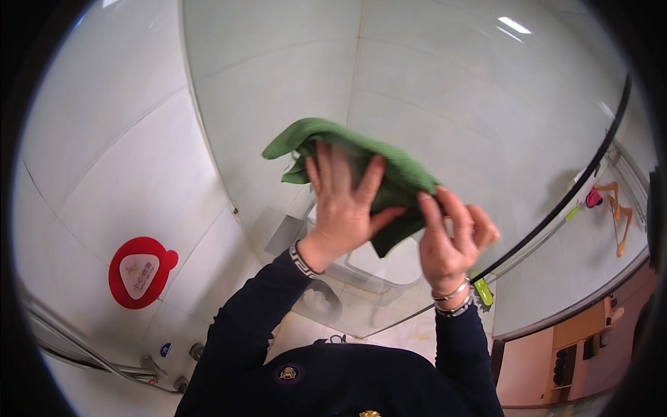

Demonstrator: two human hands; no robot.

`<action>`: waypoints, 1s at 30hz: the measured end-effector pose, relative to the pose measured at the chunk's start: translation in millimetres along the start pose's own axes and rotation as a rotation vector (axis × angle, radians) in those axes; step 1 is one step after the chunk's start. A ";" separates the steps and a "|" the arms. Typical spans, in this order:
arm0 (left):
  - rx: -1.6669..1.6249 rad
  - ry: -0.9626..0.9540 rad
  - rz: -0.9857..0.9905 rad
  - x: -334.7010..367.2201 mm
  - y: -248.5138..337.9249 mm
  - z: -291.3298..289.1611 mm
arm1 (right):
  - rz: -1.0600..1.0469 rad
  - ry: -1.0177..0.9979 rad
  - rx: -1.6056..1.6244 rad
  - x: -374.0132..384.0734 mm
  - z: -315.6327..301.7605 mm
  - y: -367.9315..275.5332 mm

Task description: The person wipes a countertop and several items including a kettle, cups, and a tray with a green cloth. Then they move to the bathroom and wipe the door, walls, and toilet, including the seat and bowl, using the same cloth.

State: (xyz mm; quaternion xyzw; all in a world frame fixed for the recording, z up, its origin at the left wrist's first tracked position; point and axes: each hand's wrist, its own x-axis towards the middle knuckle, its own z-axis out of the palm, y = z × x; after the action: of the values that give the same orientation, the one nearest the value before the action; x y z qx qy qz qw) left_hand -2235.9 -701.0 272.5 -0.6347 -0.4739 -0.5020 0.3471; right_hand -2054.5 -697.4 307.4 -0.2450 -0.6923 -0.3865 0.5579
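Note:
A green cloth (403, 165) is spread out in front of me, drooping at its left end and with a darker fold below. My left hand (340, 205) presses against its near side, the fingers stretched and apart, slightly blurred. At the cloth's right edge, my right hand (451, 240) pinches it between thumb and fingers. Behind the cloth stands a glass panel (278, 90); whether the cloth touches it I cannot tell. Dark sleeves cover both forearms, and a bracelet (451, 299) circles the right wrist.
Through the glass show a white toilet (382, 267) and a bin (321, 302). A red-and-white sign (139, 273) is on the left wall, above metal pipes (90, 354). A black-edged glass border (556, 219) curves on the right; beyond it are wooden hangers (620, 219) and a green-handled tool (483, 290).

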 end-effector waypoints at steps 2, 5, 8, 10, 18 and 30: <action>-0.073 -0.049 0.022 11.1 28.8 10.7 | 0.039 0.067 -0.083 -4.7 -15.8 24.4; -0.096 -0.146 0.110 -4.7 68.8 28.0 | 0.129 -0.008 -0.113 -31.9 -43.7 50.6; -0.088 -0.242 0.149 -48.1 94.2 40.1 | 0.168 -0.074 -0.039 -74.5 -64.6 59.0; -0.125 -0.258 0.165 -74.9 102.4 43.8 | 0.203 -0.131 0.019 -101.1 -73.5 56.8; -0.168 -0.143 0.215 -8.0 117.6 50.7 | 0.257 -0.161 0.109 -96.4 -67.4 49.8; -0.090 -0.199 0.135 -42.6 87.2 33.4 | 0.131 -0.304 0.135 -127.9 -47.6 22.1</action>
State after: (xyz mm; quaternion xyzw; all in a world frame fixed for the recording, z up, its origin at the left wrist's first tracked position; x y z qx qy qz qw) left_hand -2144.7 -708.2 225.9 -0.7269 -0.4393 -0.4325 0.3027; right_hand -1976.8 -711.4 194.0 -0.3070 -0.7757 -0.2605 0.4859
